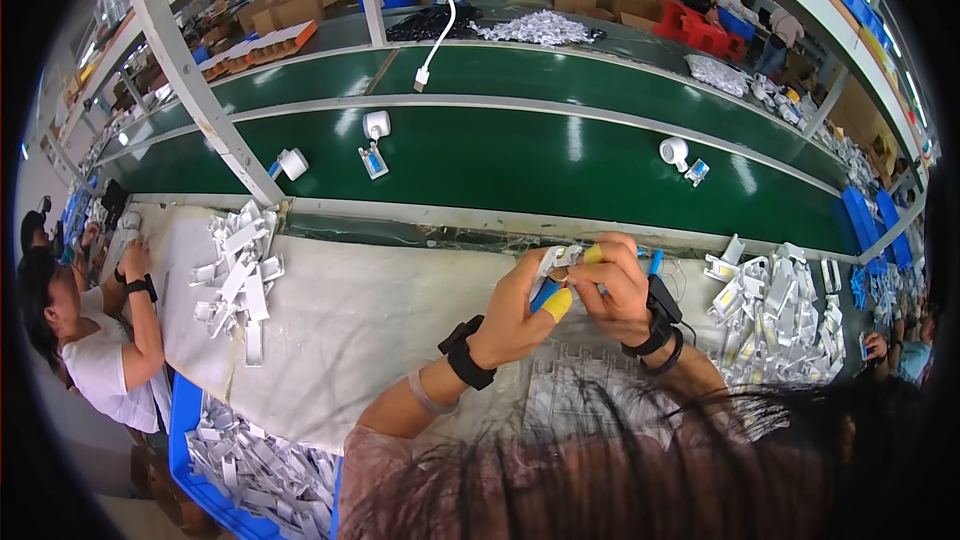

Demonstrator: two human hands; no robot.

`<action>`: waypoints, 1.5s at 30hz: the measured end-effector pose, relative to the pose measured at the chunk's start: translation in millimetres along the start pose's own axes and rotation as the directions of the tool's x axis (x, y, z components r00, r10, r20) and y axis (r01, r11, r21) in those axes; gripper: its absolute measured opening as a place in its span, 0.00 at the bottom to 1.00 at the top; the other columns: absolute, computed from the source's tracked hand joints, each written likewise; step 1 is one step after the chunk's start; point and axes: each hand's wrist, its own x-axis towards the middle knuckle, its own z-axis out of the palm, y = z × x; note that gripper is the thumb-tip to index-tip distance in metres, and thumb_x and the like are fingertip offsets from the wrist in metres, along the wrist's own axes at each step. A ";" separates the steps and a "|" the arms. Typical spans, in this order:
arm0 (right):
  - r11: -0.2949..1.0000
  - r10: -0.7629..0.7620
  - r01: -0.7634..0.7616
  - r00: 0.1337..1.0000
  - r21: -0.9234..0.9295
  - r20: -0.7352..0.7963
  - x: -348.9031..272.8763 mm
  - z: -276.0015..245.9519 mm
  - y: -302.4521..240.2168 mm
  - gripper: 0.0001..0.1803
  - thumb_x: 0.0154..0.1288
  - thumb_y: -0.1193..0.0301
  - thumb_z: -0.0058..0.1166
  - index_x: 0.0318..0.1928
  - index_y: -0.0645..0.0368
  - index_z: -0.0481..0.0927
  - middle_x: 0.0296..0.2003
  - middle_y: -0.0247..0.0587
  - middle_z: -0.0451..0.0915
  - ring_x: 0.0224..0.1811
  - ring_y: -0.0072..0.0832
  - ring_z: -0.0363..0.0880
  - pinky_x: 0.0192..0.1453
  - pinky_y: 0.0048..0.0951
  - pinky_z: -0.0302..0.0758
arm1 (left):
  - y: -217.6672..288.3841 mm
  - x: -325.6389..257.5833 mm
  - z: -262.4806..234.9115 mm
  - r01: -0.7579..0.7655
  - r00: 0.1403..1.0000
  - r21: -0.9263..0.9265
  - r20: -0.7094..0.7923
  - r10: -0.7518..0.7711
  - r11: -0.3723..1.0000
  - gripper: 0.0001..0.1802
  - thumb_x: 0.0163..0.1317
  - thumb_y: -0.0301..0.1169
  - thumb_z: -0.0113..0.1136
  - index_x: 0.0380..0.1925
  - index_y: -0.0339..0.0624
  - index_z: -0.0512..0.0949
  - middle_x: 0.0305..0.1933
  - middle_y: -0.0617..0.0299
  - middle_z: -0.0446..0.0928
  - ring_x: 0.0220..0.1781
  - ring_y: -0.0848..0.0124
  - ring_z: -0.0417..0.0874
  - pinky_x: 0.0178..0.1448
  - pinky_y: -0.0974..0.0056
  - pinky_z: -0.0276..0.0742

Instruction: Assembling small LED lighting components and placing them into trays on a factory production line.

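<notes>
My left hand (515, 310) and my right hand (620, 290) meet above the white-covered bench, both wearing yellow finger cots and black wrist straps. Between them they pinch a small white plastic part (555, 260) with a blue piece under it. A blue-handled tool (655, 262) sticks out past my right fingers. My own hair covers the lower part of the view.
A pile of white plastic pieces (235, 280) lies on the bench at left, another heap (775, 315) at right. The green conveyor belt (520, 165) carries small white round units (674, 152). A blue bin (215, 460) of parts sits low left beside a seated co-worker (100, 340).
</notes>
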 end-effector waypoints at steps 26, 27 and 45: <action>0.999 0.000 0.001 0.999 -0.037 0.036 8.2 1.2 -5.0 0.13 0.46 0.80 0.67 0.34 0.56 0.81 0.32 0.39 0.75 0.38 0.40 0.74 0.47 0.39 0.72 | -16.8 1.9 1.2 -0.110 0.982 0.173 -0.134 0.134 0.979 0.15 0.70 0.30 0.43 0.52 0.37 0.72 0.25 0.68 0.72 0.21 0.82 0.69 0.23 0.74 0.65; 0.998 0.003 -0.001 1.000 -0.071 0.027 7.8 1.6 -5.2 0.13 0.46 0.80 0.67 0.34 0.56 0.81 0.32 0.39 0.75 0.38 0.40 0.74 0.47 0.39 0.72 | -11.8 2.0 -1.9 -0.072 0.988 0.203 -0.121 0.098 0.977 0.16 0.70 0.32 0.43 0.52 0.37 0.72 0.25 0.67 0.72 0.21 0.81 0.69 0.23 0.74 0.65; 0.632 0.727 -0.764 0.643 0.132 0.241 -25.9 -81.3 159.0 0.15 0.59 0.73 0.61 0.46 0.65 0.76 0.36 0.42 0.80 0.29 0.23 0.80 0.32 0.25 0.76 | -86.3 80.1 -86.6 0.329 0.879 -0.472 -0.163 -0.448 0.818 0.26 0.71 0.53 0.41 0.41 0.40 0.73 0.28 0.60 0.77 0.21 0.72 0.77 0.20 0.66 0.76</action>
